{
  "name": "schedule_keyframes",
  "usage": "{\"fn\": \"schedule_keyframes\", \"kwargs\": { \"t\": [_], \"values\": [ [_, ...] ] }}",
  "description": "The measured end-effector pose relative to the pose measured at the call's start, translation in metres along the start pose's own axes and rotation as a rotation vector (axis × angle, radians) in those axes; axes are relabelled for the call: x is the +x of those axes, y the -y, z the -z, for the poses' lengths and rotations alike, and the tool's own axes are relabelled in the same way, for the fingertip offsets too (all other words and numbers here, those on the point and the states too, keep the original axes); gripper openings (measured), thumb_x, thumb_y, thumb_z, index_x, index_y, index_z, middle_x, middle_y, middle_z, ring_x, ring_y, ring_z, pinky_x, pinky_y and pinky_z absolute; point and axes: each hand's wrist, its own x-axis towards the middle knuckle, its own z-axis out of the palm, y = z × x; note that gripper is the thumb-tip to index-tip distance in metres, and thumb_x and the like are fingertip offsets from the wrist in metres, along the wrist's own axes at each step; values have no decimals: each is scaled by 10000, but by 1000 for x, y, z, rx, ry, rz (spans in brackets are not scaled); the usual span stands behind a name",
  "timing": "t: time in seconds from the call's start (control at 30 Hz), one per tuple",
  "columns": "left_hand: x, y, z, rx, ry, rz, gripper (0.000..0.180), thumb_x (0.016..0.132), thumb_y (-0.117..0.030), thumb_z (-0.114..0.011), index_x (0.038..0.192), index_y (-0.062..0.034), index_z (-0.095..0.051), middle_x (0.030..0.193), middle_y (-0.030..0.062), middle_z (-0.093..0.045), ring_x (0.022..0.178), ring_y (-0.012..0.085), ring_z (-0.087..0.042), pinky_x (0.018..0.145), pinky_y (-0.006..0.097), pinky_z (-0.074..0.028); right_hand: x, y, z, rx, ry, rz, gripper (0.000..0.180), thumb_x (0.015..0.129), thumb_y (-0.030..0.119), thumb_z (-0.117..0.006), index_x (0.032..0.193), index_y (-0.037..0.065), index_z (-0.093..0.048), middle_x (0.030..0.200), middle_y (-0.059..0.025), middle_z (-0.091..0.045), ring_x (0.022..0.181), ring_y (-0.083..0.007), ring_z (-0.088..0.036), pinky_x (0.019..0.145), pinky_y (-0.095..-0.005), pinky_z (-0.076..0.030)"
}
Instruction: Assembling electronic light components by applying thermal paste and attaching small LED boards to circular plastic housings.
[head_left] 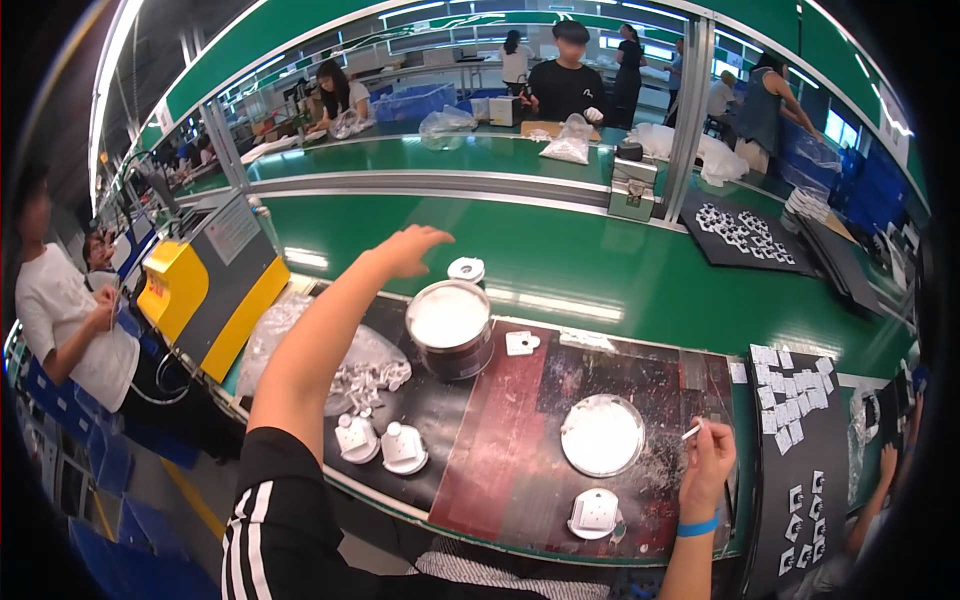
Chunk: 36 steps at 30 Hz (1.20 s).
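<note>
My left hand (pixel 408 252) reaches out over the green conveyor with its fingers stretched and nothing in them. Just right of it is a white round part (pixel 466 269) with a hole, behind a metal tin (pixel 458 358) topped with white material. At the right of the worktop, my right hand (pixel 709 462) pinches a small white stick (pixel 692 431). Left of that hand lies a round dish (pixel 602 436) of white material. Nearer me sits a white plastic housing (pixel 594 513). Two similar white housings (pixel 404 449) stand at the left, touching or nearly so.
A clear bag (pixel 375 370) spills small white pieces beside the tin. A flat white plate (pixel 521 343) lies on the worktop (pixel 500 420). Black boards (pixel 765 500) with white pieces stand at right. A yellow and grey machine (pixel 215 290) is at left. Co-workers sit across the conveyor (pixel 560 250).
</note>
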Motion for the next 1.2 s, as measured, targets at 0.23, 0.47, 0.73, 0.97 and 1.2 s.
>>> {"fn": "schedule_keyframes", "kwargs": {
  "t": [0.23, 0.47, 0.73, 0.97, 1.2],
  "values": [
    [44, -3, -45, -85, 204, 31, 895, 771, -207, -886, 1555, -251, -457, 1512, 101, -560, 1414, 356, -485, 1139, 497, -437, -15, 12, -11, -167, 120, 58, 151, 925, 60, -771, 1024, 11, -667, 1125, -119, -709, 1036, -175, -660, 940, -305, -505],
    [18, 36, -37, -197, 125, 94, 801, 658, -281, -939, 1365, -93, -613, 1281, 175, -709, 1187, 353, -672, 1011, 422, -538, -14, 3, -16, -161, 116, 58, 170, 892, 42, -791, 1016, 9, -679, 1122, -143, -719, 1021, -190, -681, 927, -311, -526],
    [-68, 36, -17, -231, 342, 195, 784, 634, -324, -979, 1297, -51, -661, 1228, 141, -725, 1065, 303, -702, 931, 397, -568, -20, 15, -16, -195, 185, 54, 163, 913, 32, -747, 1057, 4, -677, 1138, -122, -703, 1066, -192, -654, 972, -317, -494],
    [-125, -15, 2, 22, -92, 241, 733, 693, -222, -919, 1351, -76, -631, 1346, 165, -655, 1311, 358, -575, 1098, 477, -472, -16, 1, -8, -68, 245, -26, 151, 940, 27, -727, 1086, -2, -703, 1133, -125, -748, 978, -152, -684, 870, -277, -536],
    [-223, -250, 12, -584, -595, -375, 369, 805, -61, -825, 1146, -14, -694, 1049, 122, -698, 978, 288, -679, 881, 389, -535, -20, 11, -16, -59, 298, -29, 130, 990, 73, -689, 1097, -1, -685, 1139, -150, -756, 756, -61, -599, 620, -186, -416]
  ]
}}
